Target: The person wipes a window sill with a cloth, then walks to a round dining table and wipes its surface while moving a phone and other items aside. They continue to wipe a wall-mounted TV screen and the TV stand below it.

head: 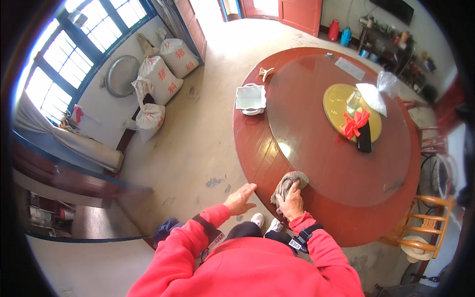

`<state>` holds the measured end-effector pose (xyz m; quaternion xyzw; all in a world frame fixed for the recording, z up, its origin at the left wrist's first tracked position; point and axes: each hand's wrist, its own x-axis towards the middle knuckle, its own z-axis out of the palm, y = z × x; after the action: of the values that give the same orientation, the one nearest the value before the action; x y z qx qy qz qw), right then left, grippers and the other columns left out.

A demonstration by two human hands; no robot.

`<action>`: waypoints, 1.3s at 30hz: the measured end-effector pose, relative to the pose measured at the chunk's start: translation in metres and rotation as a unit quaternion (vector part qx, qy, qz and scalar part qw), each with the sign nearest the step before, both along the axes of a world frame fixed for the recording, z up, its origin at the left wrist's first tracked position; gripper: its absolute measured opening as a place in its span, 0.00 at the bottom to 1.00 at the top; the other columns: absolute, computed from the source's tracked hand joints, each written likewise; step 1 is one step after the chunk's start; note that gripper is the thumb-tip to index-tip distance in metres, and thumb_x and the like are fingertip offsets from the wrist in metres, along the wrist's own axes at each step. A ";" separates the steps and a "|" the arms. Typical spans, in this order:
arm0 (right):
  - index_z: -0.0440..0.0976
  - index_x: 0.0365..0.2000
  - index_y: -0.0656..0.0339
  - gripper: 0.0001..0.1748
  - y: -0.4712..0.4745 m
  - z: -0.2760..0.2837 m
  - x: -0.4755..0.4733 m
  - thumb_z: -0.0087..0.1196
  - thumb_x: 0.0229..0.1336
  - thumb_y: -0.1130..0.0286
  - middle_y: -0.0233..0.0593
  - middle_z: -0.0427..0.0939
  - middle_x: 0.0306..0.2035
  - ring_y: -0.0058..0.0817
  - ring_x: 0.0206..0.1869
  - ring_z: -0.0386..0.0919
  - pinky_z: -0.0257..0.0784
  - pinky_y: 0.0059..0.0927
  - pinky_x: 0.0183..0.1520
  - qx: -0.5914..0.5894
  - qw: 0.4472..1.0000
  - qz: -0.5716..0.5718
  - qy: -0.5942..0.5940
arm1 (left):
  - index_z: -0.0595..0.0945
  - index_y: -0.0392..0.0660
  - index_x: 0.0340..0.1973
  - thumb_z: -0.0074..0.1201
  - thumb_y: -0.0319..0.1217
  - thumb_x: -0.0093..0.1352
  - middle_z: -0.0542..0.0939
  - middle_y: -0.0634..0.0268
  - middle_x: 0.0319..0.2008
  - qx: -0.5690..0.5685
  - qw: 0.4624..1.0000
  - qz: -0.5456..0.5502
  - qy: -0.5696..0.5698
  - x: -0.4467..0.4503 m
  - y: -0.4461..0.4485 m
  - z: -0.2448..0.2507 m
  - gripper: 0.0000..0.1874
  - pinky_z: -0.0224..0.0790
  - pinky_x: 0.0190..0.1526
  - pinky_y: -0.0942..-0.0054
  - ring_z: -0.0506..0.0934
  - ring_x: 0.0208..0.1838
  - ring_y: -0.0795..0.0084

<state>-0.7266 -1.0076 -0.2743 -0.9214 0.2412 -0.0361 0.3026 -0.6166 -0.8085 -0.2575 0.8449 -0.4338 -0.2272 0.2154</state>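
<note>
My right hand (291,201) presses a grey-brown cloth (288,185) onto the near rim of a round red wooden table (256,148). Held in the air just beside the table's edge, my left hand (240,199) has its fingers apart and holds nothing. A clear round top (356,185) lies over the middle of the table. Farther left on the rim stand a white wavy-edged dish (251,97) and a small pale claw-shaped thing (265,73). On a round golden tray (334,100) are a glass vessel, a red plastic bag (355,123), a black box (364,138) and a clear plastic bag (372,98).
Several tied white sacks (159,80) and a round metal tray (121,76) stand by the left wall. A wooden chair (433,219) with a straw hat (415,249) is right of the table. Red and blue flasks (346,36) stand beyond it.
</note>
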 end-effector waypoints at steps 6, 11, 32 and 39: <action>0.38 0.58 0.80 0.53 0.007 0.001 0.037 0.57 0.48 0.55 0.65 0.68 0.39 0.51 0.37 0.75 0.73 0.40 0.38 0.015 1.000 0.001 0.002 | 0.61 0.37 0.60 0.59 0.38 0.60 0.71 0.47 0.53 0.008 0.976 0.209 0.059 0.018 0.076 -0.020 0.37 0.65 0.54 0.66 0.72 0.55 0.55; 0.39 0.58 0.81 0.52 0.019 -0.003 0.093 0.57 0.48 0.55 0.65 0.68 0.39 0.51 0.37 0.75 0.73 0.40 0.39 0.011 1.000 0.001 0.001 | 0.67 0.35 0.55 0.59 0.40 0.59 0.72 0.45 0.52 0.065 0.907 0.355 0.219 0.018 0.195 -0.056 0.33 0.67 0.51 0.64 0.73 0.53 0.54; 0.45 0.58 0.79 0.47 0.078 -0.020 0.268 0.57 0.48 0.60 0.67 0.68 0.43 0.56 0.46 0.70 0.67 0.43 0.48 -0.071 0.979 -0.174 -0.080 | 0.69 0.30 0.52 0.55 0.37 0.64 0.78 0.55 0.38 0.029 0.720 0.580 0.379 0.190 0.399 -0.068 0.27 0.72 0.32 0.72 0.78 0.34 0.68; 0.46 0.56 0.82 0.45 0.081 -0.006 0.273 0.55 0.47 0.63 0.70 0.68 0.44 0.57 0.46 0.70 0.67 0.43 0.49 -0.046 0.982 -0.183 -0.022 | 0.69 0.31 0.52 0.55 0.37 0.63 0.77 0.52 0.44 -0.031 0.834 0.417 0.360 0.357 0.289 -0.053 0.27 0.72 0.39 0.71 0.78 0.41 0.66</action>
<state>-0.4536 -0.9267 -0.2808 -0.8737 0.3971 -0.1225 0.2530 -0.2593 -0.5193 -0.3103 0.7969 0.0616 -0.3903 0.4571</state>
